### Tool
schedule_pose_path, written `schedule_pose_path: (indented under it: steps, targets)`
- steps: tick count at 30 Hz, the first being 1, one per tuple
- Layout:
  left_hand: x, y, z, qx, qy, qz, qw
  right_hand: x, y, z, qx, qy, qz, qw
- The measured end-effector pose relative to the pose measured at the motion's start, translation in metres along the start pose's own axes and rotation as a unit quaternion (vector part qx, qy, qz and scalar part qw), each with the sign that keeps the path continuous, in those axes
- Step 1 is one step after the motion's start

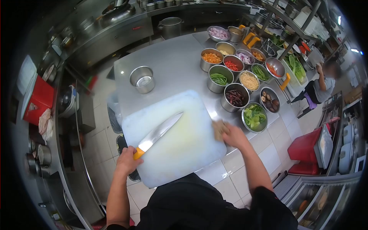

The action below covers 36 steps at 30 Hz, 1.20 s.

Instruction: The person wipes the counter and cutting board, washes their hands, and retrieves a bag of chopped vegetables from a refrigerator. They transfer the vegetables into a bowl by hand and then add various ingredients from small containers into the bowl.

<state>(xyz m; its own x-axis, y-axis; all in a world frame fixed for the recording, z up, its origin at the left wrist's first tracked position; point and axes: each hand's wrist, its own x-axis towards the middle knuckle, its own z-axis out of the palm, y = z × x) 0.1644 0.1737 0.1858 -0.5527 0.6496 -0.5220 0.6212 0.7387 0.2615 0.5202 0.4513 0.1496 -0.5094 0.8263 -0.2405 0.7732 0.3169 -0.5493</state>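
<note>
My left hand [128,161] is closed around the yellow handle of a kitchen knife [161,132] at the near left edge of the white cutting board [180,149]. The blade lies over the board, its tip pointing away and to the right. My right hand [234,136], slightly blurred, grips a brownish cloth [219,130] at the board's right edge. Faint yellowish stains mark the board's middle. Beyond its far left corner, an open steel pot [142,79] stands on the metal table [168,53].
Steel bowls with cut food crowd the table's right: lettuce [254,117], dried chillies [235,98], mushrooms [270,100], green beans [219,79] and noodles [249,80] among them. A person [322,82] stands at the far right. Red bins [306,143] sit on the right.
</note>
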Motion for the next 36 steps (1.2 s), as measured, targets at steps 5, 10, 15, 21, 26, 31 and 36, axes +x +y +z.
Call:
schedule_pose_path:
  steps: [5, 10, 15, 21, 26, 31, 36]
  targets:
    - [0.002, -0.004, 0.001, 0.003, 0.009, 0.015, 1.0, -0.064, 0.01, -0.054, -0.161, -0.218, -0.012, 0.962]
    - [0.002, -0.004, 0.002, 0.013, 0.004, 0.005, 1.0, -0.031, -0.058, -0.054, -0.14, -0.018, -0.126, 0.982]
    - [0.003, -0.003, 0.001, 0.021, -0.005, 0.007, 1.0, 0.082, -0.081, 0.056, -0.12, 0.201, -0.225, 0.946]
    - [0.01, -0.011, 0.011, 0.026, -0.005, -0.005, 1.0, 0.081, -0.069, 0.063, -0.107, 0.145, -0.178, 0.967]
    - [0.006, -0.002, 0.002, 0.008, -0.012, -0.014, 1.0, -0.026, -0.011, 0.026, -0.095, 0.079, -0.162, 0.979]
    - [0.002, -0.004, 0.003, 0.011, -0.001, -0.002, 1.0, -0.092, -0.002, -0.041, -0.053, -0.111, 0.001, 0.992]
    - [0.002, -0.004, 0.004, 0.011, 0.002, 0.003, 1.0, -0.081, -0.028, -0.05, 0.023, 0.025, -0.066, 0.997]
